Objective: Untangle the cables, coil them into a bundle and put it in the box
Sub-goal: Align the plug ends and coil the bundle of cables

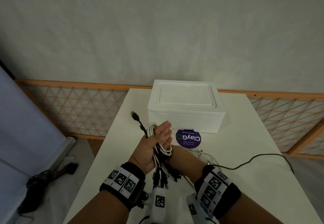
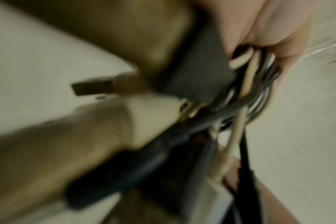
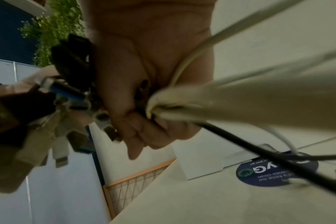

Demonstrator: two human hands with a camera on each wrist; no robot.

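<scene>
A bundle of black and white cables (image 1: 162,155) lies in loops across my left hand (image 1: 162,134), which is held palm up with straight fingers pointing at the closed white box (image 1: 185,108). A black USB plug (image 1: 134,115) sticks out past the thumb. Several plug ends (image 1: 164,180) hang down near the wrists. My right hand (image 1: 177,153) sits under the left and is mostly hidden in the head view. In the right wrist view its fingers (image 3: 144,128) curl round the cables (image 3: 182,109). One black cable (image 1: 254,159) trails off over the table's right edge.
The white table (image 1: 245,180) carries a round purple sticker (image 1: 188,138) in front of the box and a loose white cable (image 1: 201,153). A wooden lattice fence (image 1: 78,104) runs behind. Dark gear (image 1: 49,176) lies on the floor at the left.
</scene>
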